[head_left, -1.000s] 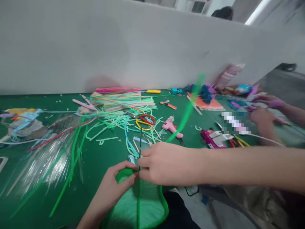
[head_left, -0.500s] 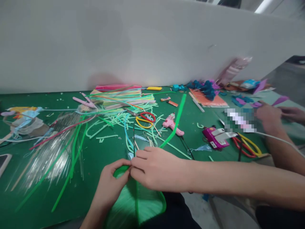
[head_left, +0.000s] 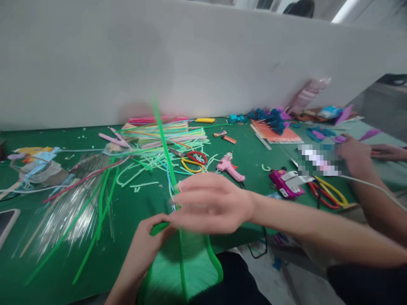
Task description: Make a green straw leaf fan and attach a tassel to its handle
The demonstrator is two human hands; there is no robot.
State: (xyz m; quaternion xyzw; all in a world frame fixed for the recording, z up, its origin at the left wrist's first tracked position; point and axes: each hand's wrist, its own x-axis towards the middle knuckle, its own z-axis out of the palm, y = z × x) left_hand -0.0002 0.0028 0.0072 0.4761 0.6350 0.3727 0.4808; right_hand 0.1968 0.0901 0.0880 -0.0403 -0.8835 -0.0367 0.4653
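A large green leaf (head_left: 197, 262) with a fuzzy green edge and midrib lies over my lap at the bottom centre. My left hand (head_left: 152, 237) is closed in a pinch on its narrow upper end. Just above that, my right hand (head_left: 210, 203) is smeared by motion, its fingers stretched across the leaf's tip and stem. A green pipe cleaner (head_left: 165, 148) rises from behind the right fingers, leaning slightly left. Whether those fingers grip it cannot be made out. The right hand hides the place where the pipe cleaner meets the leaf.
Pipe cleaners (head_left: 178, 131) are piled at the back. Scissors (head_left: 193, 163), a pink glue gun (head_left: 230, 167) and a magenta device (head_left: 286, 182) stand beyond my right arm. Clear-wrapped wires (head_left: 79, 190) lie left, near a phone (head_left: 8, 224). Another person's hands (head_left: 354, 152) work at right.
The green pipe cleaner has swung from leaning right to nearly upright, farther left. My right hand has lifted slightly and its fingers have straightened. My left hand keeps its pinch.
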